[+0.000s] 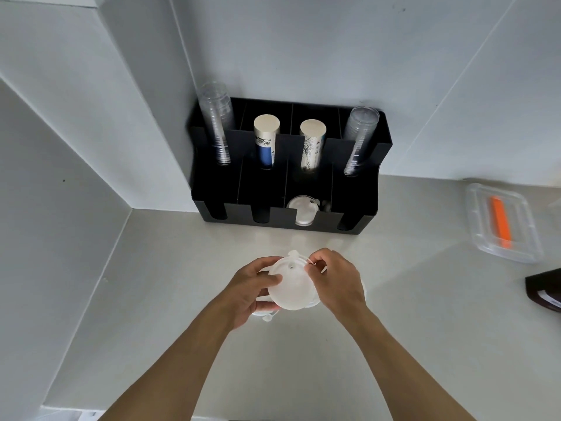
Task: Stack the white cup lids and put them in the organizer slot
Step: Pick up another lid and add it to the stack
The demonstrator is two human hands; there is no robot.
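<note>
White cup lids (290, 286) pinched between left hand (255, 288) and right hand (335, 281) fingers.

No readable text anywhere. The blue-banded paper cup stack (266, 141) and the sketch-printed cup stack (312, 144) in the black organizer (358, 189) carried print, but too small & blurred to read.

I count one black organizer (358, 214), two stacks of clear cups (217, 126) in it, two stacks of paper cups (266, 141), one clear tray (504, 223) holding one orange piece (501, 221), and several white lids (293, 287), their number unclear, between my two hands.
</note>
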